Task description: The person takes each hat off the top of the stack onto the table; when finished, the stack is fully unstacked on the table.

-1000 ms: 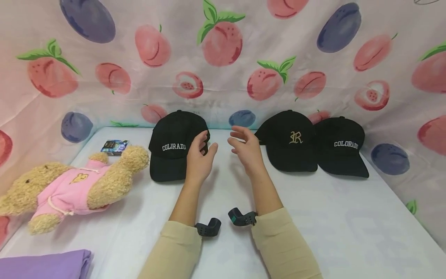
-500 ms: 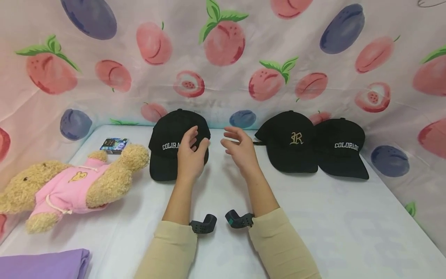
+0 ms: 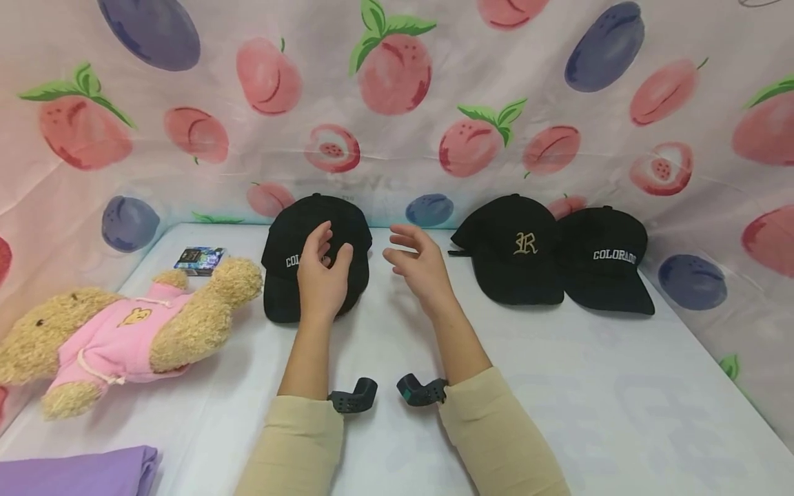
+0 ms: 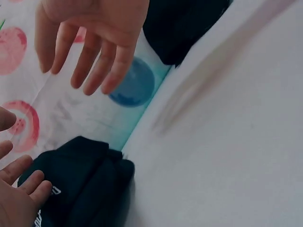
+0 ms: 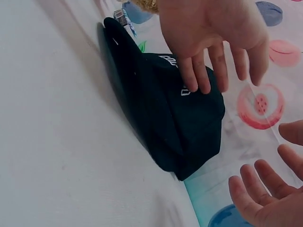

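My left hand (image 3: 322, 275) is in front of the left black baseball cap (image 3: 335, 212), covering part of its white COLORADO lettering. Its fingers are relaxed and hold nothing. To the right, my right hand (image 3: 422, 269) hovers over the white surface with loosely bent fingers, also holding nothing. In the right wrist view the left hand (image 5: 213, 42) hangs before the same cap (image 5: 161, 113); whether it touches the cap, I cannot tell. Nearest on the right hand's other side is a black cap with a gold R (image 3: 515, 272). A second COLORADO cap (image 3: 604, 238) stands beside that one, partly overlapped.
A teddy bear (image 3: 118, 337) in a pink top lies on the left. Behind its feet is a small blue patterned box (image 3: 200, 260). Folded purple cloth (image 3: 74, 472) lies at the front left. Fruit-printed fabric (image 3: 384, 158) hangs behind the white surface (image 3: 384, 441).
Both hands have shifted left, the left one farther, so it now overlaps more of the left cap. The caps and the bear stay where they were.
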`<action>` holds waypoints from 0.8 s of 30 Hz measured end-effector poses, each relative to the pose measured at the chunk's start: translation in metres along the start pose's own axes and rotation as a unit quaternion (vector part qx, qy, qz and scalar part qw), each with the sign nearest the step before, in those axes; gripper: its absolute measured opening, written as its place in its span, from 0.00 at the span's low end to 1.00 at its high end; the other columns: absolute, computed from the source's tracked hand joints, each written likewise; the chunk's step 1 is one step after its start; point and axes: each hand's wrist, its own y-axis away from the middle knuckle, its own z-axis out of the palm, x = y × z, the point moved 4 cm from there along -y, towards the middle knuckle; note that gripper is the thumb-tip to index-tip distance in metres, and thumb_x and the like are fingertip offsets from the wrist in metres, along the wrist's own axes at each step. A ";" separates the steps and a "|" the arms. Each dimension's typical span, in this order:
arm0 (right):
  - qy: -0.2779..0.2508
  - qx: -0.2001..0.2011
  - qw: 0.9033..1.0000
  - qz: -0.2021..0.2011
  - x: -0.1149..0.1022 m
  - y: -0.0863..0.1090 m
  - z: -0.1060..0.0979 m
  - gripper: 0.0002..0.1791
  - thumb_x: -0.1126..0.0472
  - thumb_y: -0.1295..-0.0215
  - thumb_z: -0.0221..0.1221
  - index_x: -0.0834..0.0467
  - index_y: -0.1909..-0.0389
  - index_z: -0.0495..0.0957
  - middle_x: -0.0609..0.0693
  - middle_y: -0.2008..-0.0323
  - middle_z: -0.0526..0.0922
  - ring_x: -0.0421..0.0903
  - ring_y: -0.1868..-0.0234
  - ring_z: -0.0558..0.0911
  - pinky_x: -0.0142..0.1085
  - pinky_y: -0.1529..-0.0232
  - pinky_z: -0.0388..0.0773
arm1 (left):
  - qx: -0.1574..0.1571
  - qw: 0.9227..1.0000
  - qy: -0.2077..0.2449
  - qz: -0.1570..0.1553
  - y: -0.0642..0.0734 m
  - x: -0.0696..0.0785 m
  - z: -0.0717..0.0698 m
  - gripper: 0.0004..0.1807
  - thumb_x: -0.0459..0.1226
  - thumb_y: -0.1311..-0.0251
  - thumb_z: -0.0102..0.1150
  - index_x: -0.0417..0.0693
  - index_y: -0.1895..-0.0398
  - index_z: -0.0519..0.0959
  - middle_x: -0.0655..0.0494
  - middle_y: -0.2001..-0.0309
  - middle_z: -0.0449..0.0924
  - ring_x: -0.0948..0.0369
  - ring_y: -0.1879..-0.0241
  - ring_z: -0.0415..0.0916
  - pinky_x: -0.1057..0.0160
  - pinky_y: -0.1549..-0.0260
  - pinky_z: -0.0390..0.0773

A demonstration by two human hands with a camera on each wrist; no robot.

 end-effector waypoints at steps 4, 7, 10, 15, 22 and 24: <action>-0.004 -0.005 1.000 0.004 0.002 -0.001 0.002 0.27 0.62 0.32 0.65 0.50 0.33 0.76 0.51 0.36 0.80 0.52 0.41 0.84 0.50 0.39 0.81 | 0.019 1.000 0.007 -0.003 -0.003 -0.002 -0.008 0.30 0.40 0.27 0.58 0.50 0.24 0.66 0.49 0.27 0.70 0.53 0.27 0.66 0.49 0.28 0.66; -0.002 -0.011 1.000 -0.001 0.003 -0.002 0.004 0.28 0.62 0.33 0.65 0.51 0.31 0.75 0.52 0.36 0.79 0.53 0.41 0.84 0.50 0.39 0.81 | 0.035 0.999 0.013 0.006 -0.004 0.000 -0.012 0.30 0.39 0.28 0.58 0.50 0.24 0.67 0.49 0.28 0.71 0.53 0.28 0.66 0.49 0.29 0.67; -0.001 -0.016 1.000 -0.009 0.004 -0.003 0.007 0.29 0.63 0.33 0.66 0.52 0.31 0.74 0.53 0.36 0.79 0.53 0.40 0.83 0.50 0.39 0.81 | 0.060 0.998 0.019 0.013 -0.005 0.001 -0.017 0.28 0.38 0.29 0.58 0.48 0.26 0.70 0.48 0.30 0.72 0.52 0.30 0.68 0.49 0.32 0.69; 0.001 -0.023 1.000 -0.004 0.006 -0.003 0.012 0.29 0.64 0.34 0.67 0.51 0.32 0.75 0.53 0.37 0.79 0.53 0.39 0.83 0.50 0.40 0.81 | 0.113 0.993 0.027 0.018 -0.005 0.001 -0.027 0.24 0.36 0.30 0.58 0.45 0.31 0.75 0.45 0.34 0.76 0.51 0.34 0.72 0.50 0.37 0.72; 0.006 -0.030 1.000 0.003 0.010 -0.004 0.018 0.29 0.63 0.34 0.66 0.49 0.32 0.75 0.52 0.36 0.78 0.52 0.39 0.83 0.49 0.41 0.82 | 0.130 0.991 0.022 0.014 -0.007 -0.001 -0.035 0.25 0.35 0.31 0.56 0.44 0.31 0.75 0.44 0.33 0.74 0.49 0.33 0.71 0.49 0.36 0.70; 0.006 -0.034 0.999 0.005 0.012 -0.004 0.020 0.30 0.64 0.35 0.67 0.49 0.31 0.74 0.54 0.35 0.77 0.53 0.39 0.83 0.49 0.42 0.82 | 0.130 0.991 0.019 0.009 -0.008 -0.002 -0.036 0.25 0.35 0.31 0.56 0.44 0.31 0.74 0.44 0.32 0.74 0.49 0.32 0.70 0.49 0.34 0.70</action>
